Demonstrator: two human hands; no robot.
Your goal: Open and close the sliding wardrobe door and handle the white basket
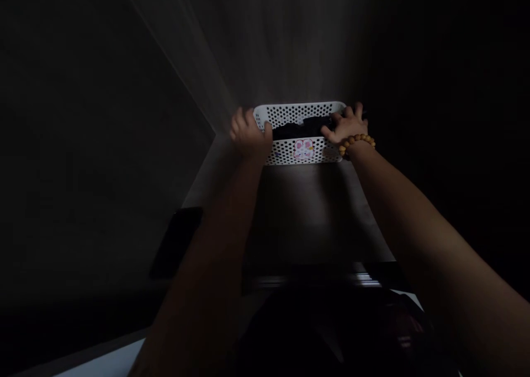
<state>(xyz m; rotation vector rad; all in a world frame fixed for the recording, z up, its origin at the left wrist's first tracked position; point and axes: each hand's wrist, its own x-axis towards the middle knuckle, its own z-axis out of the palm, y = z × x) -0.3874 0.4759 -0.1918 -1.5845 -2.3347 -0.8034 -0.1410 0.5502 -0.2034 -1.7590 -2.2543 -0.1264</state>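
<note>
Left hand (247,137) and right hand (346,128) clamped my white basket (298,111) at nine and three o'clock, far back on the shelf (314,211).

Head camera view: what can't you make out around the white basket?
Dark contents of the white perforated basket: head view, too dim to identify.
Basket's ends: head view, covered by the left hand and right hand.
Flat dark object at left: head view, lost in shadow.
Sticker: head view, picture too small.
</note>
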